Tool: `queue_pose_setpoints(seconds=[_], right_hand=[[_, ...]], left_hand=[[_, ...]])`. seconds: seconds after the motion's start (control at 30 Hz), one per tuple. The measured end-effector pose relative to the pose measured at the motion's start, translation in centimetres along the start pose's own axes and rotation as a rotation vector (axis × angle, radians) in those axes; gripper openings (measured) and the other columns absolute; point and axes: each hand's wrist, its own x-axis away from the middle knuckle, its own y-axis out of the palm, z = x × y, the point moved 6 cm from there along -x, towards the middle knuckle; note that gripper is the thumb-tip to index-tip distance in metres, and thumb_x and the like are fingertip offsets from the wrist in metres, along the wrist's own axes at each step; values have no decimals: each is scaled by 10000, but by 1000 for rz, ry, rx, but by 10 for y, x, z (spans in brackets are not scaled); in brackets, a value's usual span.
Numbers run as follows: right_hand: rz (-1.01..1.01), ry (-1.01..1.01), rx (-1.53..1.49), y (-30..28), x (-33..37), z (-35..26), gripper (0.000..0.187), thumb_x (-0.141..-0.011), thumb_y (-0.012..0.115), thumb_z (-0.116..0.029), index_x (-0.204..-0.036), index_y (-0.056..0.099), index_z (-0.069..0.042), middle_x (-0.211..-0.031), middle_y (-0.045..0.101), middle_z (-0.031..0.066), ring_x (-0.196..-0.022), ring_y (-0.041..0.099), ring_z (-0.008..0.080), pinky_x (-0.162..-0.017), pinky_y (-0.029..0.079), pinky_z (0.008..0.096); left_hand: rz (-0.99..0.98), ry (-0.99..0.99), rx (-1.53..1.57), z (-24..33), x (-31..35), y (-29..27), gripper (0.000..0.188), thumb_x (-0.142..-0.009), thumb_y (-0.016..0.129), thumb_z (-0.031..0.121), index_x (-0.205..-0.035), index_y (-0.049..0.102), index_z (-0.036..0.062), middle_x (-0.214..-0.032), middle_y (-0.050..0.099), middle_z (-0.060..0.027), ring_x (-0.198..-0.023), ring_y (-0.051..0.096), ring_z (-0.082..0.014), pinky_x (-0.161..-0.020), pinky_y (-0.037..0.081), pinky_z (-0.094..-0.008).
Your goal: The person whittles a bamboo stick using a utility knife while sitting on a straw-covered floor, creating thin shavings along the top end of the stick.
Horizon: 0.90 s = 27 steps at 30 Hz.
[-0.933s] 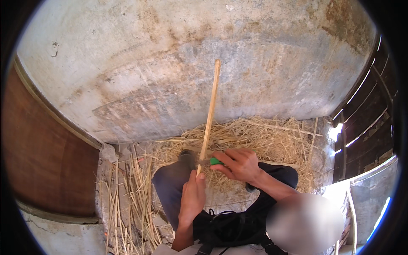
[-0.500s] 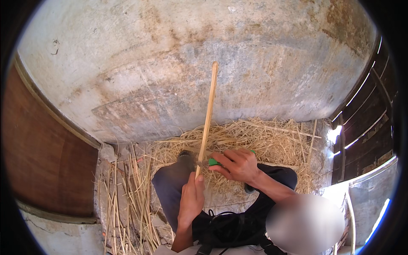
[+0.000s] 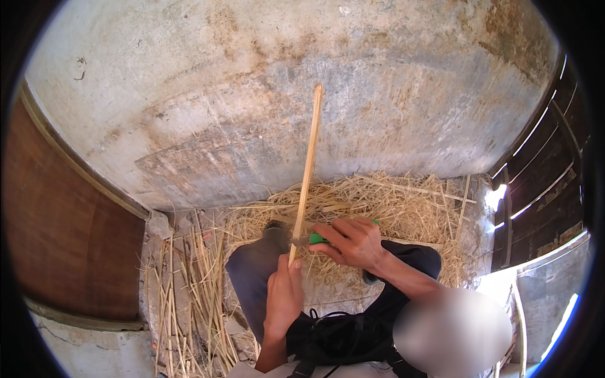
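A long, pale bamboo strip [image 3: 308, 164] points away from me toward the wall, tilted slightly to the right. My left hand [image 3: 285, 296] is closed around its near end, thumb lying along it. Just beyond that grip, the blade of a green-handled knife [image 3: 320, 238] rests against the strip; the blade is small and hard to make out. My right hand [image 3: 353, 242] is wrapped round the green handle, which shows at both sides of the fist. Both hands are above my bent knees.
Curly shavings [image 3: 403, 208] heap on the floor along the wall [image 3: 252, 113]. Many long strips [image 3: 183, 302] lie on the floor at left, near a brown wooden panel [image 3: 75, 220]. Dark slatted boards [image 3: 542, 183] stand at right.
The bamboo strip has slid slightly farther away, its tip now higher against the wall. Both hands keep their grips and nearly the same places.
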Motion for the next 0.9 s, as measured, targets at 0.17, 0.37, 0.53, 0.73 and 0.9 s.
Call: queue_pose_setpoints(seconds=[0.17, 0.37, 0.53, 0.73, 0.9], right_hand=[[139, 719, 9, -35, -7, 125, 292, -1027, 758, -339, -1169, 776, -84, -781, 673, 69, -598, 653, 224, -547, 503, 347], [136, 610, -145, -43, 3, 107, 283, -1061, 729, -337, -1133, 770, -65, -846, 742, 98, -604, 673, 216, -554, 499, 373], [48, 193, -352, -8, 7, 47, 297, -961, 817, -394, -1066, 769, -119, -806, 714, 47, -597, 672, 226, -550, 528, 365], [-68, 24, -361, -3, 9, 13, 330, -871, 885, -387, -1040, 784, -123, -765, 688, 22, -602, 669, 233, -540, 507, 361], [-17, 50, -294, -6, 11, 13, 360, -867, 879, -422, -1054, 783, -130, -738, 657, 8, -568, 643, 219, -512, 483, 356]], left_hand=[[-230, -96, 126, -23, 34, 13, 296, -1174, 459, 243, -1158, 585, -24, -745, 619, -221, -679, 645, -432, -642, 470, -513], [-107, -35, 165, -30, 18, -6, 389, -1211, 398, 334, -1020, 557, 35, -732, 476, 10, -617, 414, -79, -553, 348, -290], [-133, -37, 146, -14, 2, -7, 321, -1193, 436, 289, -1083, 539, 6, -738, 551, -146, -655, 513, -349, -621, 413, -444], [-158, -8, 115, 5, -1, 6, 246, -1176, 460, 233, -1165, 508, -9, -767, 582, -258, -730, 568, -522, -689, 444, -541], [-81, 32, -4, 8, -1, 13, 320, -1190, 435, 250, -1088, 526, -39, -750, 598, -167, -644, 598, -337, -625, 449, -445]])
